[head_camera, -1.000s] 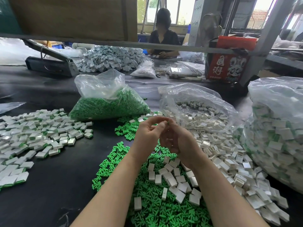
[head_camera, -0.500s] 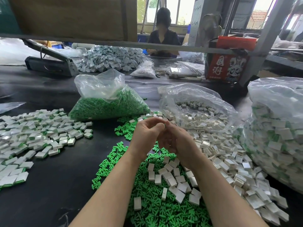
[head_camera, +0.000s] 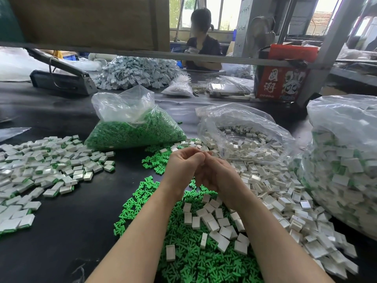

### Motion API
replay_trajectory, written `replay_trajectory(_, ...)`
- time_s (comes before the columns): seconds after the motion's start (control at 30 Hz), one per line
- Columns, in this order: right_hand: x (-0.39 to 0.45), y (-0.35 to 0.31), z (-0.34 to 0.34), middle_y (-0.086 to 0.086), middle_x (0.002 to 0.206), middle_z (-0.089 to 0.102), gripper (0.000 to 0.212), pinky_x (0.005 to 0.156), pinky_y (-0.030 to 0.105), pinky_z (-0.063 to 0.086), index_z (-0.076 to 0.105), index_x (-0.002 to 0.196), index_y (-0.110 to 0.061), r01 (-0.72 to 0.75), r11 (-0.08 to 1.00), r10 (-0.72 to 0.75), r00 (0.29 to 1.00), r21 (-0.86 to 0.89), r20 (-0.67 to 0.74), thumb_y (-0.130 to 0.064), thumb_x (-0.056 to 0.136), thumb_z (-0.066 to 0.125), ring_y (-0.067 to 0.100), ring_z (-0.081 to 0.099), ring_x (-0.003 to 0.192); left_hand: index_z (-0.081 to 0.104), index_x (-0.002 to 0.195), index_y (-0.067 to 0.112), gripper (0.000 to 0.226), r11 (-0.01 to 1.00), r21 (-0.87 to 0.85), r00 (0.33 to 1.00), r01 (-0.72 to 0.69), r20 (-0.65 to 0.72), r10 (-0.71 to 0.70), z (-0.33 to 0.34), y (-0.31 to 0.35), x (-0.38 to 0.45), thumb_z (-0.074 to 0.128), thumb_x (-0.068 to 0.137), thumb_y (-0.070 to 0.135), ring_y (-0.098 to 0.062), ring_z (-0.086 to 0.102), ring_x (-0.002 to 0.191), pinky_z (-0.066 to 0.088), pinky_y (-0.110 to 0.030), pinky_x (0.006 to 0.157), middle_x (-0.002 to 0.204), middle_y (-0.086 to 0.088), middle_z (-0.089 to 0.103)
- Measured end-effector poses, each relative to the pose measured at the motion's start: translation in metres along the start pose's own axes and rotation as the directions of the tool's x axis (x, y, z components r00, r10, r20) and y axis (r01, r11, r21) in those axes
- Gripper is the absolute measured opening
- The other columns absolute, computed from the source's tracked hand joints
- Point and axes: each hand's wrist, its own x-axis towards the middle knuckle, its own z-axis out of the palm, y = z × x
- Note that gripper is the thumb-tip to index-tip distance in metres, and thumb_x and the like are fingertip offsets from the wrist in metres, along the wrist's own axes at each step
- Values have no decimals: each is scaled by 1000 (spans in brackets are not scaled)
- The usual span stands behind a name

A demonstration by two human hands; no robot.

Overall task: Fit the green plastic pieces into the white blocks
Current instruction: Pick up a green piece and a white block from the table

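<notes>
My left hand (head_camera: 183,166) and my right hand (head_camera: 221,176) meet above the black table, fingers curled against each other. They pinch a small white block (head_camera: 206,153) whose pale edge barely shows past the fingertips; any green piece in it is hidden. Below my wrists lies a heap of loose green plastic pieces (head_camera: 187,254) with several white blocks (head_camera: 212,223) scattered on top. More white blocks spill to the right (head_camera: 271,190).
An open bag of green pieces (head_camera: 134,129) and an open bag of white blocks (head_camera: 244,135) stand behind my hands. Fitted white-and-green blocks lie at the left (head_camera: 40,164) and fill a large bag at the right (head_camera: 342,160). A person (head_camera: 202,48) works across the table.
My hands have stayed together at the same spot. The left fingers have curled in tighter against the right hand.
</notes>
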Motion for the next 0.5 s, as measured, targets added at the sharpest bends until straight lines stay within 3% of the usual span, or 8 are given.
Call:
replay_trajectory(0.13,0,2,-1,6,62,56,41,45,23,28,63,78,-9,-6,1000,6,1000,9,-31,-46,93,55,16,47,52,68,92,-8,32,998,-59,999,24,-35,-26,6,-2,0,60,73,17,-20,46,38,40,-25,38,50,-7,57)
replay_trajectory(0.23,0,4,-1,1,59,50,32,44,18,34,61,75,-11,10,998,-6,998,65,-61,-31,98,54,11,44,50,66,81,-1,10,993,-113,998,46,-47,-52,10,-3,-2,61,82,7,-18,54,46,43,-24,42,86,-18,72)
replay_trajectory(0.3,0,4,-1,-2,59,48,28,44,16,35,60,80,-6,12,996,-6,997,86,-73,-27,97,55,8,42,49,63,79,0,10,991,-122,998,55,-32,-59,11,-5,-2,57,87,1,-16,57,52,46,-25,46,98,-15,74)
replay_trajectory(0.4,-1,4,-1,-6,57,47,27,45,17,34,59,85,-2,14,997,-7,996,81,-84,-26,96,56,6,41,50,60,70,8,21,986,-153,998,64,-16,-67,10,-6,-2,55,90,0,-19,62,62,50,-29,54,102,-13,74)
replay_trajectory(0.5,-1,4,-1,-7,57,48,29,46,17,34,61,88,1,18,997,-11,996,73,-92,-27,94,58,6,41,51,59,74,6,18,982,-170,997,77,-5,-79,10,-5,-3,56,90,-1,-20,63,65,50,-31,56,105,-14,73)
